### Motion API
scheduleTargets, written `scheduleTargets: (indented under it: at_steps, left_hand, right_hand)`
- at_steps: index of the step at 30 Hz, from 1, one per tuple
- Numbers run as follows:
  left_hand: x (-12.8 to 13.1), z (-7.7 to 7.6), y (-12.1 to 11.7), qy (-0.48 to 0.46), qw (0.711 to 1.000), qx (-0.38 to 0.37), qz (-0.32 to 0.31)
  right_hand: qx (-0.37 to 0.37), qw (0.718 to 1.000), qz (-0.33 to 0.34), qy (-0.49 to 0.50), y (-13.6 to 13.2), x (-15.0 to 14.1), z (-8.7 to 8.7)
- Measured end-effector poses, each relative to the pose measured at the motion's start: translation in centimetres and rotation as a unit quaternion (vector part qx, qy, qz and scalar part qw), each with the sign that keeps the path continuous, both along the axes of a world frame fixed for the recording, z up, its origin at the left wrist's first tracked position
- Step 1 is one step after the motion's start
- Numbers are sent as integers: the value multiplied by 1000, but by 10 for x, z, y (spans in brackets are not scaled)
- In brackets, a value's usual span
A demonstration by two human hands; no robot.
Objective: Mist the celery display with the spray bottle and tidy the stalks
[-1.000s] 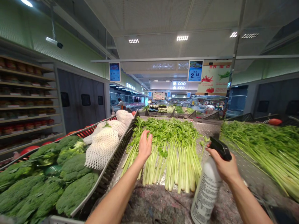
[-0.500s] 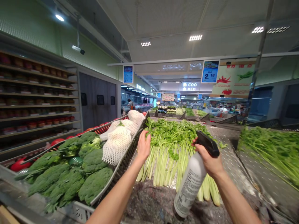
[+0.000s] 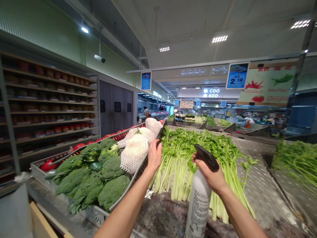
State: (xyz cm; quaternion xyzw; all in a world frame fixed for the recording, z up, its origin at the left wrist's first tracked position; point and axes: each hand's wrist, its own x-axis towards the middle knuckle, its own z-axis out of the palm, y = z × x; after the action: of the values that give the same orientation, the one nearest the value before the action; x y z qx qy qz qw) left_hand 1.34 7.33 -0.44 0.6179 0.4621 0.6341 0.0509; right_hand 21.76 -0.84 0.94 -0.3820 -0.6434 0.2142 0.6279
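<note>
We count one left hand (image 3: 155, 156), one right hand (image 3: 211, 173), one bottle (image 3: 198, 203), one cloth (image 3: 163, 213), two large blue signs (image 3: 237, 76), three door windows (image 3: 117, 106) and celery stalks (image 3: 178, 173) beyond counting.

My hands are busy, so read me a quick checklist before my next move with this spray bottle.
1. Right hand has a grip on the spray bottle: ok, around its neck and black head.
2. Trigger unpressed: cannot tell, hidden by the hand.
3. Left hand clear of the crate: cannot tell, it's close beside the rim.
4. Broccoli sitting in the crate: ok.
5. Celery all gathered together: not ok, a leafy sprig strays rightward.
</note>
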Motion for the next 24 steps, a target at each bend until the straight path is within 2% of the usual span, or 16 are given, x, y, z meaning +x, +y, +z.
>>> scheduleTargets:
  at_steps: [5, 10, 16, 24]
  left_hand:
    - [5, -1, 2, 3, 1000, 1, -5]
    - [9, -1, 3, 5, 1000, -5, -10]
    - [16, 3, 2, 2, 1000, -10, -19]
    - [35, 6, -1, 6, 999, -20, -36]
  right_hand:
    - [-11, 1000, 8, -13, -2, -8, 1]
    - [-6, 1000, 2, 0, 0, -1, -3]
    - [7, 995, -77, 69, 7, 32, -2]
    - [57, 981, -180, 37, 1, 70, 10]
